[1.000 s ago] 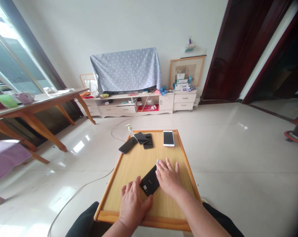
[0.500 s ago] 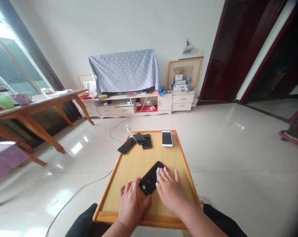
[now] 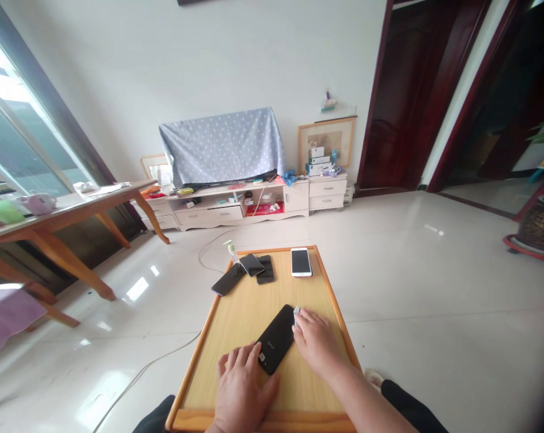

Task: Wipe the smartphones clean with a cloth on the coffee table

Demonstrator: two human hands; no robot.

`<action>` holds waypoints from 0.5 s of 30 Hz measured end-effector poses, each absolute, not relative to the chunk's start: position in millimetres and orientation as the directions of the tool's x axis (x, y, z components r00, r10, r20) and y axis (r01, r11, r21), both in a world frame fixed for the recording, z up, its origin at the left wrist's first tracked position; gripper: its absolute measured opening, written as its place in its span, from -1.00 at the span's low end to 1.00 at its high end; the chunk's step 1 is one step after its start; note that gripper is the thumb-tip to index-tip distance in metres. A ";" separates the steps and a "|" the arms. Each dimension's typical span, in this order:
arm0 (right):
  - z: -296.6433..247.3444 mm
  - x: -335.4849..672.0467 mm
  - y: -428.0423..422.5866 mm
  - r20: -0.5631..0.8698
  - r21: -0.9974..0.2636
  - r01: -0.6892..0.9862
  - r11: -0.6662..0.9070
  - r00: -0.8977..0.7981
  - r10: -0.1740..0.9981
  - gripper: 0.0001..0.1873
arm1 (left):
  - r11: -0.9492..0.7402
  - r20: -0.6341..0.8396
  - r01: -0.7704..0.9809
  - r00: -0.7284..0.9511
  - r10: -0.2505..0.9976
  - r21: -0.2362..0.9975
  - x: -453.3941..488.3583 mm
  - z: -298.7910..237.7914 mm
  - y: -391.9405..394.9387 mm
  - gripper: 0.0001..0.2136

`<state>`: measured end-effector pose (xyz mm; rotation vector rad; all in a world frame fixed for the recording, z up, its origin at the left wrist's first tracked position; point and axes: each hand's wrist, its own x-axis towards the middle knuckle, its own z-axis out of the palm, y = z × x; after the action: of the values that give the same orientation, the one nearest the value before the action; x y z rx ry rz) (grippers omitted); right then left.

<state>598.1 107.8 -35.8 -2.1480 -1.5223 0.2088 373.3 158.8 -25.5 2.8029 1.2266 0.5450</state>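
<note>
A black smartphone lies face down and slanted near the front of a pale wooden tray with an orange rim. My left hand grips its lower left side, fingers spread. My right hand lies against its right edge, pinching a small white wipe on the edge. At the tray's far end lie a white phone, a dark phone, a black phone and another dark phone overhanging the left rim. A small pump bottle stands behind the far left corner.
The tray rests on a glossy tile floor, with a white cable trailing past its left side. A wooden table stands at left, a white TV cabinet at the back, and a plant pot at right.
The view has tilted upward, so the tray sits lower in the frame. The black phone has turned more upright, and my right hand has shifted to its right edge.
</note>
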 end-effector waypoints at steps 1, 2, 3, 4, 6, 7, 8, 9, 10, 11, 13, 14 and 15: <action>-36.2 597.8 107.5 0.180 -0.498 0.834 -0.237 0.367 0.912 -0.63 | -0.693 0.301 0.703 0.634 0.712 0.159 374.1 -24.6 158.6 -0.55; -36.3 597.6 107.1 0.199 -0.524 0.822 -0.222 0.372 0.906 -0.66 | -0.701 0.295 0.698 0.645 0.705 0.146 375.5 -23.2 158.4 -0.57; -36.2 597.8 106.8 0.213 -0.551 0.807 -0.211 0.381 0.900 -0.69 | -0.711 0.282 0.691 0.662 0.694 0.128 377.5 -21.3 158.2 -0.59; -35.9 598.5 106.7 0.220 -0.577 0.790 -0.207 0.395 0.892 -0.71 | -0.723 0.262 0.682 0.682 0.682 0.106 379.9 -19.0 158.1 -0.60; -35.1 601.8 107.0 0.223 -0.616 0.758 -0.214 0.428 0.876 -0.73 | -0.744 0.206 0.666 0.722 0.660 0.051 385.9 -13.4 157.8 -0.63; -34.5 603.8 107.2 0.223 -0.628 0.746 -0.221 0.444 0.868 -0.73 | -0.751 0.176 0.660 0.737 0.653 0.020 388.8 -10.5 157.8 -0.65; -33.7 605.6 107.4 0.225 -0.633 0.740 -0.227 0.456 0.861 -0.73 | -0.755 0.150 0.656 0.747 0.648 -0.009 391.4 -7.8 157.8 -0.66; -32.6 606.8 107.3 0.231 -0.634 0.739 -0.228 0.462 0.856 -0.73 | -0.758 0.131 0.652 0.755 0.643 -0.036 393.5 -5.3 158.1 -0.68; -31.1 607.2 107.1 0.247 -0.631 0.743 -0.222 0.464 0.851 -0.73 | -0.761 0.121 0.646 0.762 0.637 -0.057 394.8 -3.0 158.6 -0.70; -29.3 606.2 106.5 0.273 -0.627 0.750 -0.208 0.462 0.844 -0.72 | -0.767 0.117 0.638 0.769 0.629 -0.071 395.4 -0.8 159.3 -0.71; -25.5 599.3 104.5 0.343 -0.615 0.771 -0.163 0.448 0.825 -0.70 | -0.778 0.120 0.622 0.782 0.612 -0.083 395.1 3.5 161.4 -0.73; -24.0 593.1 103.0 0.383 -0.607 0.785 -0.127 0.429 0.818 -0.69 | -0.783 0.125 0.616 0.787 0.605 -0.084 394.5 5.5 162.6 -0.75; -23.1 585.1 101.4 0.422 -0.598 0.797 -0.082 0.400 0.814 -0.69 | -0.786 0.131 0.612 0.789 0.600 -0.085 393.8 7.4 163.9 -0.77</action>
<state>585.1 101.4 -23.1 -1.8612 -1.3862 0.0266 393.8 163.9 7.4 3.0869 1.0496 0.1587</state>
